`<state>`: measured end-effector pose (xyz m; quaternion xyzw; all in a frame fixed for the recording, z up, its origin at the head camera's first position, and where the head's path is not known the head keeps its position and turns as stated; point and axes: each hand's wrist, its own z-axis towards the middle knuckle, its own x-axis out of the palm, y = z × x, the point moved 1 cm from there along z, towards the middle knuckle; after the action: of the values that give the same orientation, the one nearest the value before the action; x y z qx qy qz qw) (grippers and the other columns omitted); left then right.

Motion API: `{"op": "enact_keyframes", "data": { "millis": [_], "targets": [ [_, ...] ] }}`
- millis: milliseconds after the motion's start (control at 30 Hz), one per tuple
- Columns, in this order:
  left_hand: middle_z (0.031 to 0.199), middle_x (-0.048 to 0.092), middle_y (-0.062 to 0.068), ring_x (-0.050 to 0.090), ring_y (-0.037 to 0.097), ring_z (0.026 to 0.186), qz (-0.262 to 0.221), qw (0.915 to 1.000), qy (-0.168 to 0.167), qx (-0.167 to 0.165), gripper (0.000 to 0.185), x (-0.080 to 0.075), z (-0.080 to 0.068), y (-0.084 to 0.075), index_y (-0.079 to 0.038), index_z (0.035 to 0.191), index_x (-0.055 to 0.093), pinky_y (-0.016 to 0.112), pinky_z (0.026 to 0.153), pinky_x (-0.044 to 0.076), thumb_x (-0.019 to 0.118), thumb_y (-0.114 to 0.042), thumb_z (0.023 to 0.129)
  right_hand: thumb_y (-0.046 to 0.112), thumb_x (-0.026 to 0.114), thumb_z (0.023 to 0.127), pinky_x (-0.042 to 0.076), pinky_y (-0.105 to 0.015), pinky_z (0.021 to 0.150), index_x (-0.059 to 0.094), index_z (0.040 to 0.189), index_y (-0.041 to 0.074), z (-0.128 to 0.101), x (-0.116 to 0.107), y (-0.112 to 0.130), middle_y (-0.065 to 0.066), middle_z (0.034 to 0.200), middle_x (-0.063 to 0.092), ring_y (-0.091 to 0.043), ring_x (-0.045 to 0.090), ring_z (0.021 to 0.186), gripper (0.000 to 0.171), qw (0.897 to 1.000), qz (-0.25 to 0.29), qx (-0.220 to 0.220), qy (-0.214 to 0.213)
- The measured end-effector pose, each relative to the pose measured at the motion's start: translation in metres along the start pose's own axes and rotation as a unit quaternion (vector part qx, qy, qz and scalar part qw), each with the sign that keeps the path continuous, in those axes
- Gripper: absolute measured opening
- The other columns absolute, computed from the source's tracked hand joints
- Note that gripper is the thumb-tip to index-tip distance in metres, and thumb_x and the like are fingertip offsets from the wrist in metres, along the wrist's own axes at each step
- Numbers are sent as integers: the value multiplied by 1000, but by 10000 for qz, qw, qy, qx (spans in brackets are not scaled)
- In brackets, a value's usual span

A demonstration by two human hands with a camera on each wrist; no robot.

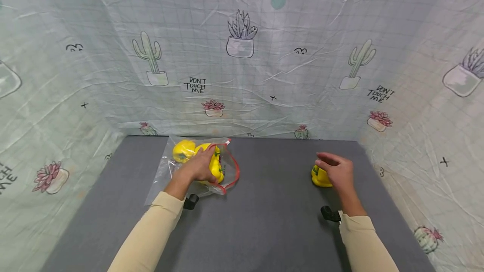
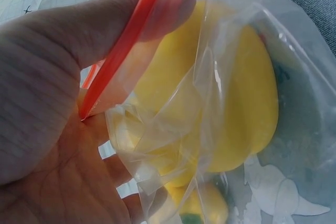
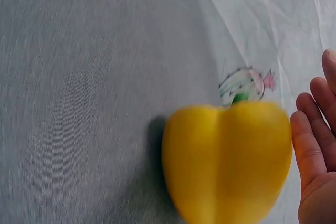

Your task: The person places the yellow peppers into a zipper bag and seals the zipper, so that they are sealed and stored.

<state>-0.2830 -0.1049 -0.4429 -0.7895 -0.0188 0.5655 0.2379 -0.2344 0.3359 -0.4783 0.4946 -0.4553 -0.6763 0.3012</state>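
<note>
Head view shows the left hand (image 1: 202, 167) at the far left of the grey table (image 1: 272, 217), gripping the red-rimmed mouth of a clear plastic bag (image 1: 166, 175) that holds yellow peppers (image 1: 183, 150). Left wrist view confirms it: thumb and palm pinch the red zip strip (image 2: 123, 45), a pepper bulging just behind the film. Over on the right, the right hand (image 1: 338, 171) hovers with fingers relaxed and spread above a loose yellow pepper (image 1: 319, 178) (blurred in the right wrist view), close beside it, contact not clear.
</note>
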Motion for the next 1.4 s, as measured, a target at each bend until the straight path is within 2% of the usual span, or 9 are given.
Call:
{"op": "enact_keyframes", "data": {
  "millis": [133, 267, 367, 600, 667, 767, 867, 1067, 1400],
  "targets": [
    [170, 30, 23, 17, 52, 159, -10, 10000, -16, 20, 119, 0, 0, 2, -2, 165, 21, 62, 127, 26, 93, -28, 74, 30, 78, 94, 50, -4, 82, 77, 125, 10, 0, -7, -6, 2, 120, 79, 11, 64, 94, 37, 9992, -287, 93, -263],
    [171, 28, 22, 16, 51, 159, -51, 10000, 12, -10, 119, -1, -1, 3, -2, 165, 20, 62, 127, 26, 93, -27, 74, 31, 78, 95, 50, -5, 88, 75, 129, 10, 0, -14, -10, -7, 130, 75, -12, 70, 115, 40, 9981, -576, -33, -230],
    [171, 28, 22, 15, 50, 160, -84, 9999, 36, -41, 120, -1, -2, 3, -3, 165, 20, 62, 127, 26, 93, -27, 74, 31, 78, 94, 50, -9, 99, 69, 137, 10, 0, -21, -16, -10, 142, 69, -27, 61, 137, 49, 9984, -546, 173, -29],
    [173, 25, 20, 14, 50, 160, -52, 10000, 32, -37, 120, -1, -1, 2, -3, 166, 19, 62, 127, 26, 93, -27, 74, 39, 79, 92, 41, -40, 123, 51, 154, 9, 4, -32, -31, 4, 155, 58, -31, 45, 152, 74, 9934, 80, 1013, 522],
    [173, 24, 19, 13, 50, 160, -61, 10000, 44, -32, 120, -1, -1, 2, -3, 166, 18, 62, 127, 26, 93, -28, 74, 37, 78, 93, 36, -45, 126, 45, 158, 7, 4, -33, -36, 1, 159, 53, -22, 47, 150, 78, 9914, 154, 1028, 798],
    [173, 24, 19, 13, 50, 161, -83, 10000, 47, -21, 121, -1, -1, 2, -4, 166, 18, 63, 127, 26, 93, -28, 74, 29, 77, 96, 42, -27, 120, 37, 161, 4, 4, -35, -45, 4, 157, 53, 2, 54, 133, 80, 9873, 198, 910, 1290],
    [172, 26, 19, 14, 49, 160, -87, 9999, 49, -23, 120, -1, -1, 2, -4, 166, 19, 63, 127, 27, 93, -28, 74, 18, 76, 96, 49, -11, 101, 31, 161, -2, 3, -37, -55, 19, 140, 57, 17, 53, 112, 81, 9800, 482, 723, 1791],
    [172, 26, 20, 15, 50, 160, -39, 10000, 42, 33, 119, 0, 0, 3, -3, 165, 19, 62, 127, 26, 92, -29, 75, 10, 81, 90, 53, -8, 86, 38, 156, -8, 6, -39, -65, 36, 110, 60, 14, 62, 100, 81, 9800, 748, 681, 1715],
    [173, 25, 19, 12, 50, 161, -201, 9998, 82, -8, 120, -1, -2, 4, -3, 166, 17, 63, 127, 27, 93, -25, 75, 24, 89, 84, 49, -6, 84, 54, 148, -4, 11, -28, -64, -9, 137, 71, 16, 59, 94, 78, 9895, -349, 656, 1236]
  ]
}}
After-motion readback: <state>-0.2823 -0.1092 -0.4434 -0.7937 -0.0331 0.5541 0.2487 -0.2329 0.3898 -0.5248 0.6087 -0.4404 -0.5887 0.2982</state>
